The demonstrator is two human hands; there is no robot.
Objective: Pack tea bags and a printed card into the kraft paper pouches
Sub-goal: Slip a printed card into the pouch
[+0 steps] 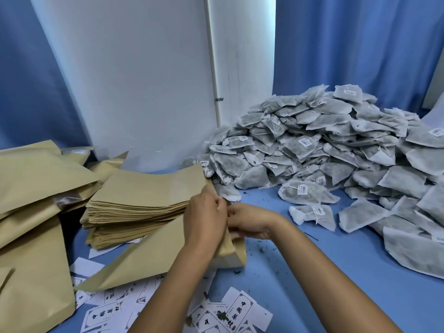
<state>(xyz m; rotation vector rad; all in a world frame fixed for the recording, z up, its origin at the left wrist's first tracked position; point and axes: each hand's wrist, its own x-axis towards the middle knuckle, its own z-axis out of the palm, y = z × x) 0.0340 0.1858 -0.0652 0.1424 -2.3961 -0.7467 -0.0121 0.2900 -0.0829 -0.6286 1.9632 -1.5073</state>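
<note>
Centrally, both hands meeting on one kraft pouch [153, 258], held near its mouth edge. Left hand [204, 219] curled over the pouch's upper edge, back toward camera; right hand [249, 222] pinching the same edge from the other side, wrist bent inward. Just left of the hands, a stack of flat pouches [141, 198], its edge touching the left hand. Right and beyond, a heap of tea bags [324, 150], with bare blue table [312, 280] between. Below the forearms, scattered printed cards [230, 313].
</note>
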